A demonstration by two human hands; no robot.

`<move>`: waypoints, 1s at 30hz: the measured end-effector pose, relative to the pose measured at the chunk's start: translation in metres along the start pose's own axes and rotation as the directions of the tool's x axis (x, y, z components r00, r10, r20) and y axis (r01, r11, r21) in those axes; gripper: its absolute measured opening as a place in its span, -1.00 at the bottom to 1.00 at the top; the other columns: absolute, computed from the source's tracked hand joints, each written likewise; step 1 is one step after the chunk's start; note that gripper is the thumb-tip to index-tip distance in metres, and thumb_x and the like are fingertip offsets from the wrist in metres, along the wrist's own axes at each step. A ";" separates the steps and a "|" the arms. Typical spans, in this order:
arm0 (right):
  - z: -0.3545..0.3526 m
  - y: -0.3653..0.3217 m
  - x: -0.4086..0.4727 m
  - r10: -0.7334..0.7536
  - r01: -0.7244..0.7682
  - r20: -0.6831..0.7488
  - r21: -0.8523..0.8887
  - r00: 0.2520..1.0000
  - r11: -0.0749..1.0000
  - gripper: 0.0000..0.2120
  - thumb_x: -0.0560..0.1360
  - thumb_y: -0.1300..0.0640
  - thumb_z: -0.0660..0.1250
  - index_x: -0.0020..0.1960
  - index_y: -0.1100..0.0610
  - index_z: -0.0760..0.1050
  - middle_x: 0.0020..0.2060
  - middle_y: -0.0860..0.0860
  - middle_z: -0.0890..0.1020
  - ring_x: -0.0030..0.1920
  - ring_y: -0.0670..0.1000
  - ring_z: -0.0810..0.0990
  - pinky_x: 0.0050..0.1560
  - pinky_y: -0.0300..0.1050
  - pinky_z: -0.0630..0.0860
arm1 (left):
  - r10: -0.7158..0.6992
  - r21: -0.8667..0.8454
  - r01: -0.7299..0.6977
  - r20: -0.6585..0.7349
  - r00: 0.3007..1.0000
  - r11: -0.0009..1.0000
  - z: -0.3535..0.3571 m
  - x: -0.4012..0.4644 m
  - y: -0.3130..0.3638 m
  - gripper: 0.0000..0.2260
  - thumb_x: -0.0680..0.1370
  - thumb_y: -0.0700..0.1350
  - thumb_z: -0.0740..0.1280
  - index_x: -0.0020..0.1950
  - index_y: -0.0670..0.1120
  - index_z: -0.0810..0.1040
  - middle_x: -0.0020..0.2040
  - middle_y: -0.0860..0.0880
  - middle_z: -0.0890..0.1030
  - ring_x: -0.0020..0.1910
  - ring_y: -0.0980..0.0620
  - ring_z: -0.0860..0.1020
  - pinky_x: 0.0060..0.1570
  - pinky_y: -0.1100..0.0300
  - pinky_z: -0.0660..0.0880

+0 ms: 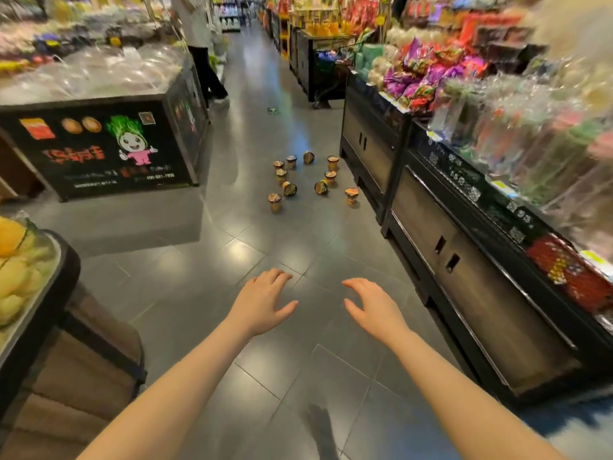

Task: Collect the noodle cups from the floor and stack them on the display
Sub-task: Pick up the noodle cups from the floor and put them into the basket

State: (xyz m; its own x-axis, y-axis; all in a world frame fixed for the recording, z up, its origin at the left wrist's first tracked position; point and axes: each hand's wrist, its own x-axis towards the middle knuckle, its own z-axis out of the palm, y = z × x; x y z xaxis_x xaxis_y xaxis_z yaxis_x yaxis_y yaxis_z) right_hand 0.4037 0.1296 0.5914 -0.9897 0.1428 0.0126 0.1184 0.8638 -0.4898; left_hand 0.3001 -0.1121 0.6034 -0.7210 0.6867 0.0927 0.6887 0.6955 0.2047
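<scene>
Hands first: the left hand and the right hand both reach forward over the grey tiled floor, palms down, fingers spread and relaxed, holding nothing and touching nothing. Bare forearms run back toward the bottom of the view. Well ahead of them, in the middle of the aisle, the noodle cups sit scattered on the floor in a loose cluster, about ten in all; most stand upright, while a few lie tipped on their sides. They rest just beside the dark lower cabinets of the display that runs down the right side, its top heaped with bright snack packets and clear-wrapped goods. Across the aisle on the left stands a black stand with a cartoon figure printed on its front, covered with clear-wrapped produce. Nearer on the left, a tray of yellow fruit is in view. Farther down the aisle a person stands beside the black stand.
</scene>
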 end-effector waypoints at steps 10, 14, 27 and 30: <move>-0.002 0.021 0.191 -0.004 0.003 0.052 0.017 0.999 1.000 -0.57 0.59 0.04 0.23 0.44 0.05 0.34 0.39 -0.04 0.42 0.39 0.03 0.37 0.34 -0.05 0.34 | -0.069 -0.003 0.069 0.035 0.997 0.998 0.005 0.159 -0.097 -0.28 0.44 0.34 -0.02 0.42 -0.08 0.39 0.31 -0.03 0.46 0.28 -0.06 0.45 0.19 0.03 0.41; 0.004 0.020 0.275 0.005 -0.006 0.052 0.015 0.999 1.000 -0.57 0.60 0.03 0.23 0.45 0.04 0.33 0.40 -0.04 0.42 0.39 0.01 0.38 0.35 -0.07 0.33 | -0.038 -0.003 0.038 0.045 0.998 0.999 0.007 0.233 -0.146 -0.30 0.46 0.34 0.01 0.43 -0.07 0.37 0.32 -0.02 0.44 0.29 -0.04 0.43 0.18 0.07 0.40; -0.015 0.037 0.533 0.138 -0.139 0.032 0.025 0.990 0.990 -0.54 0.61 -0.02 0.21 0.48 0.00 0.27 0.43 -0.08 0.36 0.42 -0.04 0.32 0.35 -0.12 0.31 | 0.065 -0.042 -0.062 0.061 0.996 0.997 -0.013 0.482 -0.291 -0.24 0.42 0.37 -0.04 0.42 -0.10 0.40 0.30 -0.05 0.48 0.23 -0.06 0.48 0.12 0.07 0.44; -0.017 0.061 0.585 0.144 -0.146 0.046 0.023 0.988 0.989 -0.53 0.60 -0.04 0.22 0.48 -0.02 0.27 0.43 -0.09 0.36 0.42 -0.05 0.33 0.36 -0.11 0.31 | 0.064 -0.031 -0.061 0.093 0.994 0.998 0.002 0.533 -0.308 -0.24 0.42 0.36 -0.05 0.43 -0.08 0.39 0.31 -0.03 0.46 0.24 -0.04 0.47 0.13 0.08 0.45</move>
State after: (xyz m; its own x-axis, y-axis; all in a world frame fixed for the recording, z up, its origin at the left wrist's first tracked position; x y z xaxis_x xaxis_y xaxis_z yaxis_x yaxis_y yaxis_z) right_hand -0.1662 0.2744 0.5839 -0.9648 0.2438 -0.0981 0.2593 0.8227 -0.5059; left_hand -0.2962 0.0401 0.5879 -0.6656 0.7462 0.0148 0.7287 0.6454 0.2292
